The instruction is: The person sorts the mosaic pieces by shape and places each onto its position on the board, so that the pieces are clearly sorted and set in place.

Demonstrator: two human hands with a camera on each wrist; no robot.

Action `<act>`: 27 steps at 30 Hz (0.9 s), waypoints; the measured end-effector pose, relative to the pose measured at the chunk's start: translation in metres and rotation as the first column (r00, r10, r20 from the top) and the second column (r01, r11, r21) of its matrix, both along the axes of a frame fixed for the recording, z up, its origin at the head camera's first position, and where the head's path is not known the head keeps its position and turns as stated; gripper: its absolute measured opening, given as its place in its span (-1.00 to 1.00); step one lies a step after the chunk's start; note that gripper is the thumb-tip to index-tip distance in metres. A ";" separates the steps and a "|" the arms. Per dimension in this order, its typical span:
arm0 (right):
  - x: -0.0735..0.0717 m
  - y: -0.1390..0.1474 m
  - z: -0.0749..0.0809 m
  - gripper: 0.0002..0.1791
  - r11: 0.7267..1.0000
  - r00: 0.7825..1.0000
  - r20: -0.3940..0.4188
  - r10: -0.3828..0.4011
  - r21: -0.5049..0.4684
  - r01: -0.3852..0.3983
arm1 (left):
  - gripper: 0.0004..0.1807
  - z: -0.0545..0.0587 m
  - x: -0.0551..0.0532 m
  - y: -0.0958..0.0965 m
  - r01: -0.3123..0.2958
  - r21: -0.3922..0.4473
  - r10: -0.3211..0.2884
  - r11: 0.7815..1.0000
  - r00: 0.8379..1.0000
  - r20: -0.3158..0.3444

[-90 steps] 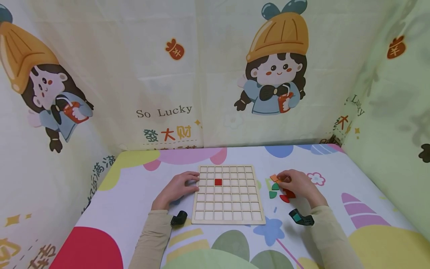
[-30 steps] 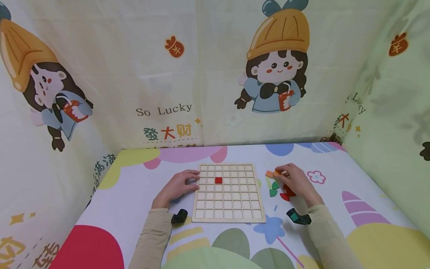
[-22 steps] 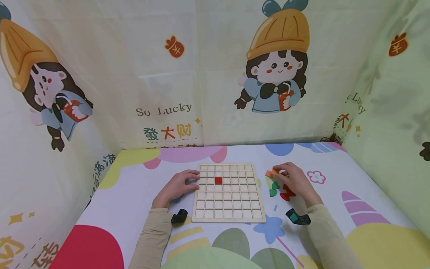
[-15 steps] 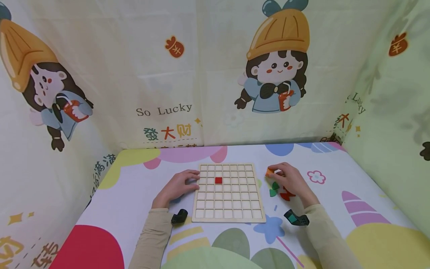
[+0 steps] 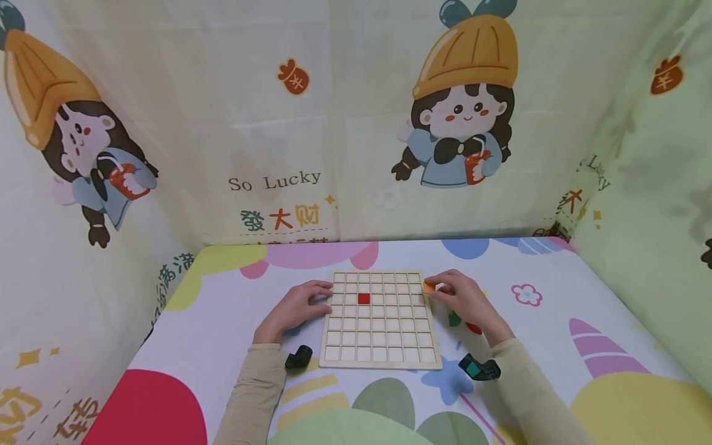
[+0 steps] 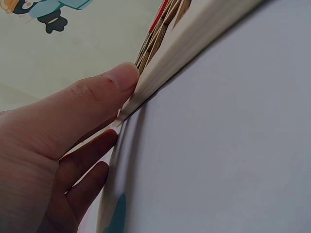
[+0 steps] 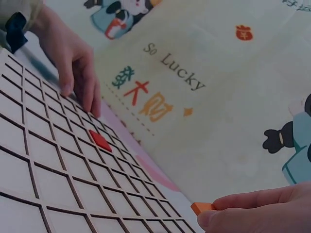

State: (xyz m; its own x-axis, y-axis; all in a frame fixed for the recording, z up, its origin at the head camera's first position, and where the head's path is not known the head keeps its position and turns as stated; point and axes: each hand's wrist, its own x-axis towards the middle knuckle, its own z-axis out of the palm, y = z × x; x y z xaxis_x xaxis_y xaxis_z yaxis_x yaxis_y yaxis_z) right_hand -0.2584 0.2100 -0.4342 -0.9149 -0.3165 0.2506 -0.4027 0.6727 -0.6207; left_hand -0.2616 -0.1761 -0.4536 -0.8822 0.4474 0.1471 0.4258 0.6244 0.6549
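A wooden grid board (image 5: 380,365) lies flat on the table, with one red square tile (image 5: 364,298) set in a cell of its upper left part. My left hand (image 5: 297,304) rests against the board's left edge; in the left wrist view the thumb (image 6: 124,77) touches the side of the rim and the fingers are extended. Just off the board's upper right edge, my right hand (image 5: 466,304) pinches an orange tile (image 7: 201,208) between thumb and fingertips. Below that hand a green piece (image 5: 454,319) and a red piece (image 5: 474,329) show, partly covered by it.
A patterned cloth covers the table (image 5: 222,321). Printed curtains (image 5: 367,148) enclose it at the back and both sides. Each wrist wears a black device, such as the right wrist camera (image 5: 479,369).
My right hand has gripped orange tile from the loose pieces and moved left with it toward the board's right edge. My left hand stays at the board's left edge.
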 end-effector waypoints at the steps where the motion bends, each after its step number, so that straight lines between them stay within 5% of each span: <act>1: 0.000 -0.003 0.001 -0.67 1.000 1.000 0.003 0.002 -0.001 -0.002 | -0.58 0.000 0.000 0.000 -0.002 -0.001 0.002 1.000 1.000 0.002; 27: -0.011 -0.059 0.002 -0.72 0.997 0.991 0.107 0.081 -0.027 -0.078 | -0.59 -0.003 -0.002 -0.001 0.005 0.003 -0.004 1.000 1.000 -0.015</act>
State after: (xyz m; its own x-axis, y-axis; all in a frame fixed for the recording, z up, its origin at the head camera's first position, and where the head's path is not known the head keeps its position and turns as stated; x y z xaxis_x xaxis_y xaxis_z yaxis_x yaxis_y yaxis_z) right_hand -0.2698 0.1513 -0.4324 -0.9093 -0.3845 0.1594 -0.3838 0.6265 -0.6784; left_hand -0.2631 -0.1767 -0.4566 -0.8779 0.4508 0.1615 0.4383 0.6205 0.6503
